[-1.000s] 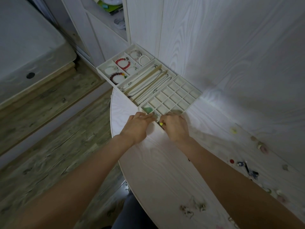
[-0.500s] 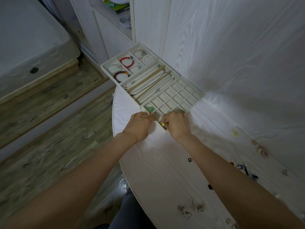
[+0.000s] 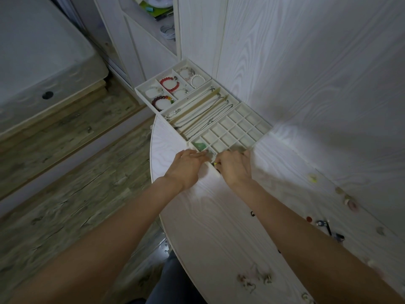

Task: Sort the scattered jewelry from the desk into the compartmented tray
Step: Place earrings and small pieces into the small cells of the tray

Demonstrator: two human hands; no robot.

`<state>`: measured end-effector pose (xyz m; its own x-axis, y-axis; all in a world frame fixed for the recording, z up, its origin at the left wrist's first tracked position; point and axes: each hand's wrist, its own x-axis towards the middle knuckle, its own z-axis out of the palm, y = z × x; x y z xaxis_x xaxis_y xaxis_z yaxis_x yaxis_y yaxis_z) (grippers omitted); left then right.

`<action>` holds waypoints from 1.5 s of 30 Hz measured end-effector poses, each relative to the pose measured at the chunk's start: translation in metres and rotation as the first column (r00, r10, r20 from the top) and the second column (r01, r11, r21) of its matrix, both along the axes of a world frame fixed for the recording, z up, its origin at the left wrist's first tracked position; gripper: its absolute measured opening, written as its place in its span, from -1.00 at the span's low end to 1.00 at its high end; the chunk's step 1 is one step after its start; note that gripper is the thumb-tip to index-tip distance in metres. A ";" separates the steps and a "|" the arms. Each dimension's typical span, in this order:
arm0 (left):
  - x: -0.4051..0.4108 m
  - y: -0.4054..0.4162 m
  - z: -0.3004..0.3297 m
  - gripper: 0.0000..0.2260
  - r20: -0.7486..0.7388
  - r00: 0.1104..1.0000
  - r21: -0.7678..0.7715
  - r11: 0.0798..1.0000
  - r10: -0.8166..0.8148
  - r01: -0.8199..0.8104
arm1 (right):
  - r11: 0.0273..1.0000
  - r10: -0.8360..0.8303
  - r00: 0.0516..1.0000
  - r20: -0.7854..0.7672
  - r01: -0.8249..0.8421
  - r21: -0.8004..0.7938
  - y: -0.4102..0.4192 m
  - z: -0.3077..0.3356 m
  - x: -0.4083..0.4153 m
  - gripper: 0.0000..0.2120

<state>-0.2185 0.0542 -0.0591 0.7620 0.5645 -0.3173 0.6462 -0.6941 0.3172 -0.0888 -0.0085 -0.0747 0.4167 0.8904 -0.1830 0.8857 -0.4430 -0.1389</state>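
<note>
A person's two bare hands meet at the near edge of a white compartmented tray (image 3: 252, 126), which lies at the 12 o'clock end of a pale wood-grain table (image 3: 219, 227). The left hand (image 3: 186, 167) reaches in with fingers fairly straight, tips touching the tray's near corner, probably steadying it. The right hand (image 3: 234, 166) has its fingers curled at the same row of small squares; a small yellow-green item (image 3: 215, 164) shows at its fingertips, though whether it is pinched cannot be told. Likely a small piece is being dropped into a square.

The tray is already partly filled: bead bracelets (image 3: 169, 83) in the far section, chains (image 3: 203, 115) laid lengthwise in the long middle slots, a green stone (image 3: 199, 145) in one near square.

Scattered jewelry (image 3: 324, 224) waits at 3 to 5 o'clock on the table, well apart from the tray. White panelled walls stand behind; wooden floor (image 3: 65, 194) and a bed (image 3: 32, 62) lie at 9 o'clock.
</note>
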 end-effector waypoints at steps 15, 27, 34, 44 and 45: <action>0.000 -0.001 0.003 -0.32 -0.023 1.000 0.006 1.000 -0.007 0.007 | 0.995 -0.072 0.973 -0.218 0.085 0.051 -0.005 -0.003 0.003 -0.82; 0.038 -0.032 0.010 -0.50 0.187 0.982 0.033 0.999 0.023 -0.030 | 0.911 -0.278 0.833 -0.478 0.386 0.143 -0.065 0.006 0.052 -0.82; 0.129 -0.071 0.008 -0.63 0.193 0.975 -0.035 0.992 -0.113 0.122 | 0.807 -0.472 0.755 -0.455 0.578 0.123 -0.136 0.013 0.121 -0.59; 0.225 -0.114 -0.030 -0.35 -0.016 0.937 -0.065 0.936 -0.348 0.347 | 0.910 -0.385 0.870 -0.309 0.413 0.029 -0.172 -0.014 0.180 -0.49; 0.228 -0.116 -0.033 -0.39 0.006 0.945 -0.061 0.943 -0.327 0.326 | 0.907 -0.384 0.864 -0.326 0.419 0.042 -0.170 -0.017 0.181 -0.52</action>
<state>0.0094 -0.0621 -0.0921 0.8998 0.2645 -0.3470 0.3888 -0.8468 0.3629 0.0922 -0.1788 -0.0919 0.6817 0.6794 -0.2714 0.5411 -0.7179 -0.4380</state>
